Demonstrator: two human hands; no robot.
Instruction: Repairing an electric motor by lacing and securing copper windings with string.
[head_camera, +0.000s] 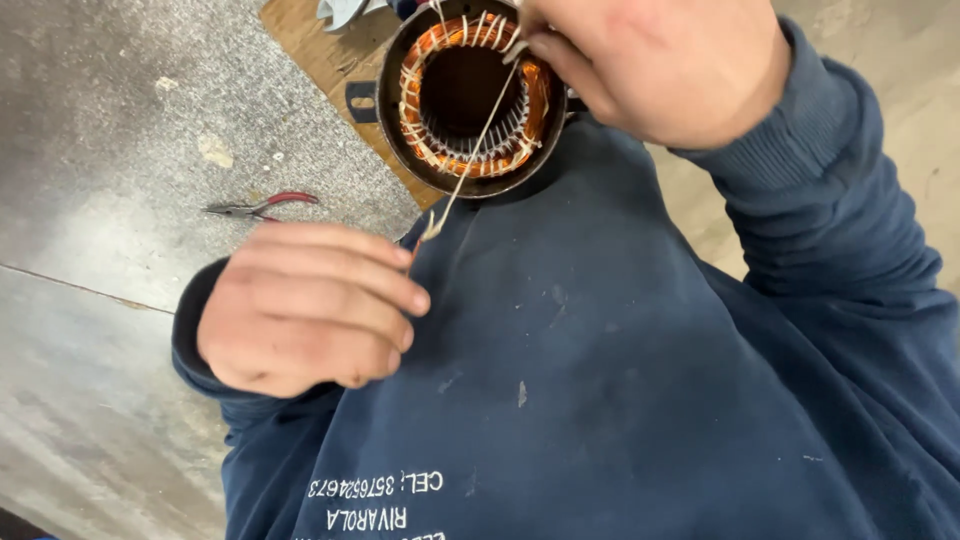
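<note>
Hands (310, 305) pulling cord (478, 140) taut, copper stator (470, 90), red pliers (262, 206) nearby

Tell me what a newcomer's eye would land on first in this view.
The motor stator at top centre stands out first, its copper windings bound with pale cord inside a dark round housing. A taut cord runs from it down to the left hand, closed in a fist at mid-left, while the right hand pinches at the stator's upper rim. Red-handled pliers lie on the grey floor at left.
</note>
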